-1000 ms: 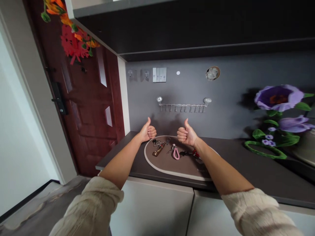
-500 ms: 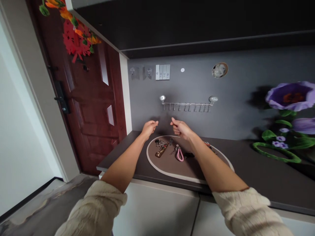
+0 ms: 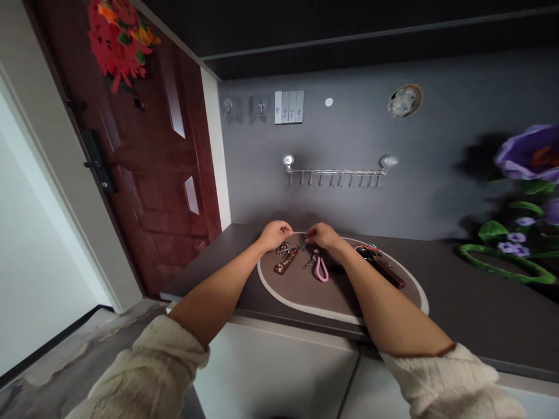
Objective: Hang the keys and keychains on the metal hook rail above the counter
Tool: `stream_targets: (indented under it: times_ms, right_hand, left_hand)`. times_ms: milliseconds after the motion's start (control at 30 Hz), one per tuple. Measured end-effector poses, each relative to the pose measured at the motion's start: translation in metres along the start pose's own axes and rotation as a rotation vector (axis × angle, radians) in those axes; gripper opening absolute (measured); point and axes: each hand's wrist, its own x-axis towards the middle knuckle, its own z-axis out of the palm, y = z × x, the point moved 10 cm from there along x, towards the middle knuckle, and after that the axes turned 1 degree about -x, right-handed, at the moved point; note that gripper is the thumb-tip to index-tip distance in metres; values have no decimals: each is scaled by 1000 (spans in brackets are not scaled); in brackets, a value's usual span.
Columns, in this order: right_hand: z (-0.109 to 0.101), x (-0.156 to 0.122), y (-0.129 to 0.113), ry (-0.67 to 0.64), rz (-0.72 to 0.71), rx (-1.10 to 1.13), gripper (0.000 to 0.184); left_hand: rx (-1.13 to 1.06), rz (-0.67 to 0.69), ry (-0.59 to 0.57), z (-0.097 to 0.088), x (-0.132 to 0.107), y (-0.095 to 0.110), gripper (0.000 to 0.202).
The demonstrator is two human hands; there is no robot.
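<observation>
Near the back left rim of the oval brown mat (image 3: 340, 302), my left hand (image 3: 277, 234) hovers with its fingers curled together, nothing visible in them. My right hand (image 3: 324, 235) is lowered at the mat's back edge, thumb and fingertips pinched at a small dark key (image 3: 304, 243). How firmly it grips the key is hard to see. Below my left hand lie a bunch of keys (image 3: 286, 250) and a brown patterned holder (image 3: 285, 265). Between my forearms lies a pink loop keyring (image 3: 322, 270) with metal keys. A dark brown long item (image 3: 388, 273) sits beyond my right forearm.
A metal rail with several hooks (image 3: 338, 172) is mounted on the grey wall. Above it are labelled grey strips (image 3: 289, 107) and two clear hooks (image 3: 262, 107). Purple artificial flowers (image 3: 530, 157) stand right. A dark shelf (image 3: 349, 35) overhangs; a red door (image 3: 152, 174) is left.
Both hands have come down from in front of the wall towards the mat. My right hand has reached the small key. The view has tilted slightly down.
</observation>
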Motion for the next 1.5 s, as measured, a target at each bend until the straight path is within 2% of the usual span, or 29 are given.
stream_targets:
  times_ms: [167,500,867,1033,1267,1500]
  right_hand:
    - [3,-3,-1,-33,-4,-79,2]
    - [3,-4,-5,20,3,23,5]
    - [-2,-9,-27,42,-74,394,3]
    - [-2,-13,-33,24,-62,620,5]
    - [5,-13,-31,9,-12,1002,13]
    - [9,-13,-31,9,29,1103,18]
  left_hand:
    - [-12,-26,-1,3,0,-7,15]
    - [-37,-22,-20,8,1,-4,18]
    - [-105,5,-11,6,1,5,18]
    - [-186,9,8,1,1,10,19]
    - [-457,-98,83,-4,2,1,20]
    - [-560,-113,153,-7,4,-5,22]
